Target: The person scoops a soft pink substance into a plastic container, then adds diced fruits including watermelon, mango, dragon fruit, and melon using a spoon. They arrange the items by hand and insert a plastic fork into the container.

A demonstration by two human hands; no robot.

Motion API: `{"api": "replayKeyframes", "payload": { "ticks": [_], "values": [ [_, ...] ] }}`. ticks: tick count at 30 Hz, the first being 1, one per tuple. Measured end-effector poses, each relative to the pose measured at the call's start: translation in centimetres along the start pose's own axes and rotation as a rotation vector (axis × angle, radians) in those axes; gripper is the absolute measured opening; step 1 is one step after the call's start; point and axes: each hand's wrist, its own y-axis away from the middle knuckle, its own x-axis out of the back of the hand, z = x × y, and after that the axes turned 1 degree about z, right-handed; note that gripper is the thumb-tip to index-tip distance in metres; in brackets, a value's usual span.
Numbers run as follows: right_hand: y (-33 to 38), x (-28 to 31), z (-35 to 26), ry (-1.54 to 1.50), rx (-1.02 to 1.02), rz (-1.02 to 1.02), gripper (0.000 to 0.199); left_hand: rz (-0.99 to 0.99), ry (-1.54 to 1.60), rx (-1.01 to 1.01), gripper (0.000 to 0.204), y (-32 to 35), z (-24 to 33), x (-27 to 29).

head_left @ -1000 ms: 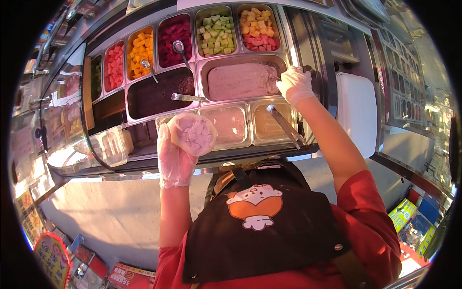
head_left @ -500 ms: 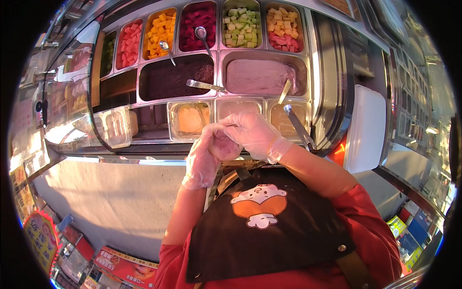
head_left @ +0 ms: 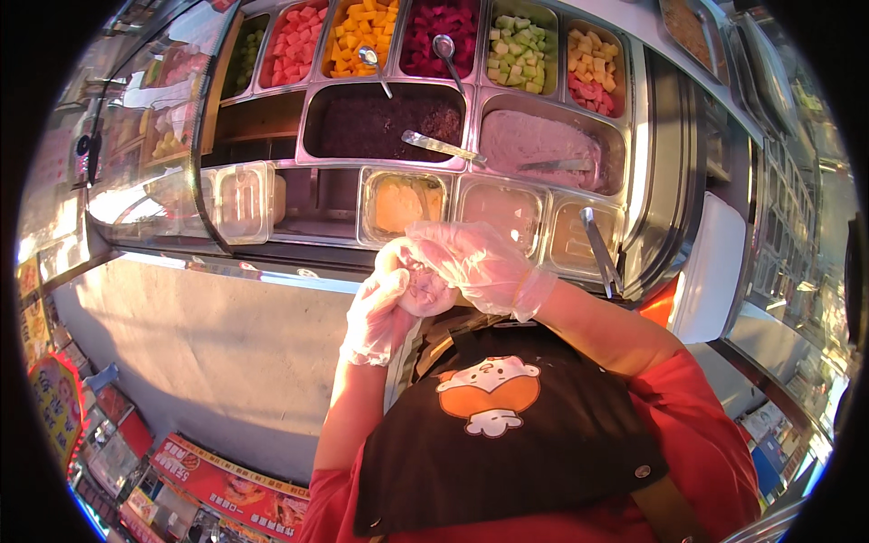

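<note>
Between my gloved hands is a round, pale pink dough ball, soft-looking and creased on top. My left hand cups it from the left, the thumb along its upper side. From the right, my right hand bends over it, fingertips pressed to its top edge. Both hands wear clear plastic gloves. Just beyond them stand a clear-lidded tub with orange-yellow contents and a clear-lidded pinkish tub. What the dough may hold inside is hidden.
Farther back are a tray of dark purple filling and a tray of pink-purple paste, both with metal spatulas. Several diced-fruit trays, including green cubes, line the back. Tongs rest at right, before a white box.
The view has shifted, moving the trays rightward. My right fingers have shifted on the dough's top, which looks more creased. The spatula in the pink paste now lies across it.
</note>
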Motion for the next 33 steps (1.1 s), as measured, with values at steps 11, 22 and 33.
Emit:
{"api": "replayKeyframes", "payload": {
  "ticks": [11, 22, 33],
  "values": [
    [-0.4, 5.7, 7.0, 1.244, -0.117, 0.271, 0.025, 0.129, 0.624, -0.009, 0.077, 2.4, 3.7, 7.5],
    [-1.1, 17.0, 5.5, 1.605, -0.306, 0.419, 0.031, 0.030, 0.447, 0.176, 0.070, 0.1, 6.0, 6.9],
    [9.1, 21.6, -0.5, 1.552, -0.731, 0.549, 0.019, 0.054, 0.418, 0.257, 0.063, -1.1, 5.5, 5.6]
  ]
}}
